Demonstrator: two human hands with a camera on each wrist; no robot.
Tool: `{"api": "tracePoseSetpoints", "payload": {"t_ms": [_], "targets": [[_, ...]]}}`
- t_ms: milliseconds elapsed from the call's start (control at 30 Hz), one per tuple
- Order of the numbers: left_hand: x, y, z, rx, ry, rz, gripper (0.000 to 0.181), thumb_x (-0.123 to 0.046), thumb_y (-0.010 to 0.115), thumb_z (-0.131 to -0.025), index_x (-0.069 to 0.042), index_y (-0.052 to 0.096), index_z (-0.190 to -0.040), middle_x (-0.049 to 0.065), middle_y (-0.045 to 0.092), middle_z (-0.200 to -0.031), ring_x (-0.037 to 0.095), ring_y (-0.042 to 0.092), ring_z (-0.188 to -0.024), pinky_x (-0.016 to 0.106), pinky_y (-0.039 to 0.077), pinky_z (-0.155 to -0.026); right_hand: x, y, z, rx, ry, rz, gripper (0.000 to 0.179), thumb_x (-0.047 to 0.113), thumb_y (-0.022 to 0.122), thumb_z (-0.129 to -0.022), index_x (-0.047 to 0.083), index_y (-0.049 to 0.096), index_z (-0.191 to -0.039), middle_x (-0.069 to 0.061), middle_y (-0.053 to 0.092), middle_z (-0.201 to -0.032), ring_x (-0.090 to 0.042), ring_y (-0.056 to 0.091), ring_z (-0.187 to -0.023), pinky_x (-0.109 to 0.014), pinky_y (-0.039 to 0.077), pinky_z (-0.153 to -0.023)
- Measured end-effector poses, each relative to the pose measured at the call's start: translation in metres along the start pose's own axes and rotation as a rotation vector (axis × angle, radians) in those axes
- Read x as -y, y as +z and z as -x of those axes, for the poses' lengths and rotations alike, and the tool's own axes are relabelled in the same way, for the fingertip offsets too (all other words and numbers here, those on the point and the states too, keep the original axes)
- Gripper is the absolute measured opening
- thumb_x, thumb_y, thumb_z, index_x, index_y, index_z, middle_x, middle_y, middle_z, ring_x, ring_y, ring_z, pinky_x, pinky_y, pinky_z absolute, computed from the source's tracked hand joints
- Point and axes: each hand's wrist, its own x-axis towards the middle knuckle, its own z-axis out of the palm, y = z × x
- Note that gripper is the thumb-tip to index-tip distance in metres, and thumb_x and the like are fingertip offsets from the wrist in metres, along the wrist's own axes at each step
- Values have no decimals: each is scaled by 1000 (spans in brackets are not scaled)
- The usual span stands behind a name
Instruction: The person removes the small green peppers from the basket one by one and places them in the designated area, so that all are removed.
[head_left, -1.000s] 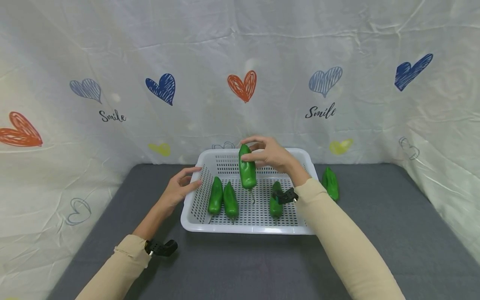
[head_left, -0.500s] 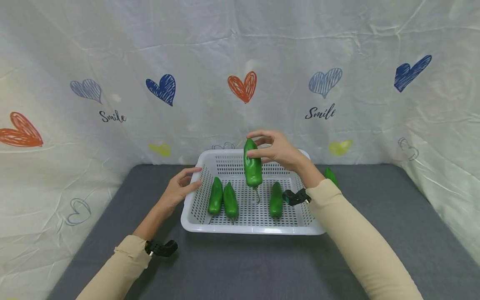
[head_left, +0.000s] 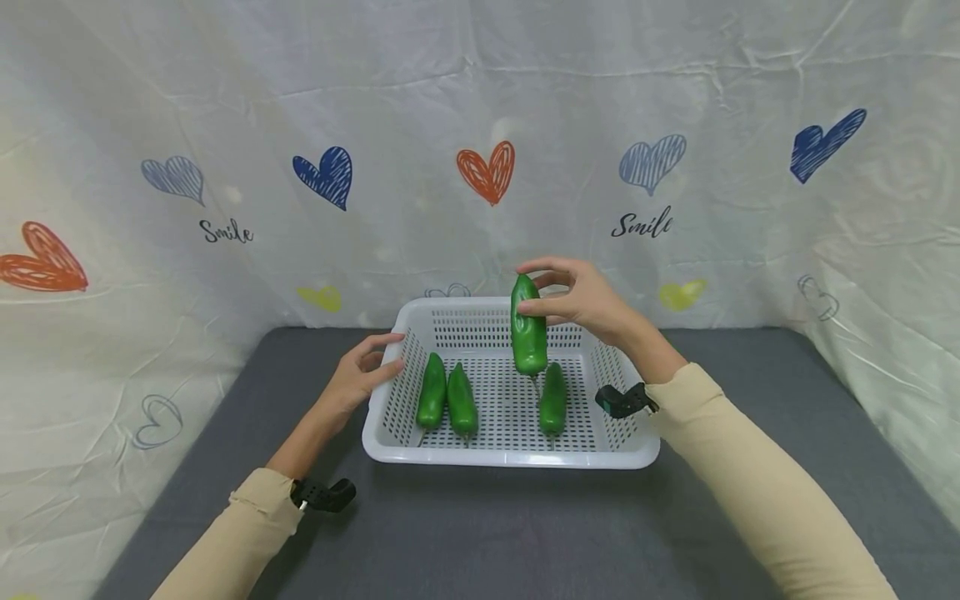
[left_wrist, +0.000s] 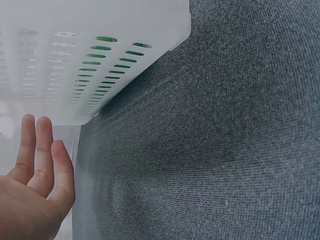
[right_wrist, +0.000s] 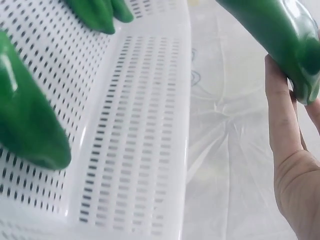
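In the head view my right hand (head_left: 581, 300) pinches a glossy green pepper (head_left: 529, 342) between thumb and fingers. The pepper hangs above the white perforated basket (head_left: 517, 458), its thin stem pointing down. Three more green peppers lie inside: a far left one (head_left: 431, 393), one close beside it (head_left: 462, 402), and one at the right (head_left: 553, 402). At the basket's left rim is my left hand (head_left: 354, 379), thumb and fingers spread apart. The left wrist view has that hand's fingers (left_wrist: 44, 150) extended near the basket's outer wall; whether they press on it I cannot tell.
The basket stands on a dark grey cloth (head_left: 487, 525). Behind it hangs a pale curtain (head_left: 405, 108) printed with hearts and "Smile". Each wrist wears a black strap, including the right wrist strap (head_left: 624, 400).
My right hand has carried the pepper rightward and slightly up over the basket. The forearm now hides the pepper that lay on the cloth right of the basket. My left hand has stayed put.
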Motion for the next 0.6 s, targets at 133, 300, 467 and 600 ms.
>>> {"api": "tracePoseSetpoints", "payload": {"t_ms": [133, 300, 467, 600], "targets": [[-1, 0, 0, -3, 2, -5, 55, -25, 71, -99, -13, 51, -148, 25, 55, -133, 34, 65, -101, 43, 58, -76, 0, -8, 8, -9, -3, 38, 56, 11, 83, -87, 9, 60, -138, -23, 57, -122, -36, 67, -98, -51, 56, -83], [0, -1, 1, -2, 19, 4, 54, -25, 70, -99, -13, 51, -148, 25, 56, -132, 33, 66, -102, 42, 58, -75, -1, -17, 18, -28, -8, 75, 55, 12, 82, -88, 10, 61, -139, -22, 58, -123, -35, 66, -102, -49, 56, -84], [1, 0, 1, 10, 32, 22, 53, -24, 69, -100, -14, 50, -149, 25, 56, -133, 34, 66, -103, 42, 58, -75, -4, -30, 27, -48, 5, 79, 56, 13, 83, -88, 10, 60, -140, -23, 56, -126, -35, 64, -104, -49, 56, -84], [2, 0, 0, 9, 20, 25, 53, -24, 70, -100, -15, 51, -148, 24, 56, -132, 35, 66, -103, 42, 58, -74, -4, -42, 36, -63, 6, 93, 56, 12, 81, -89, 9, 59, -141, -25, 55, -127, -34, 65, -104, -48, 56, -84]]}}
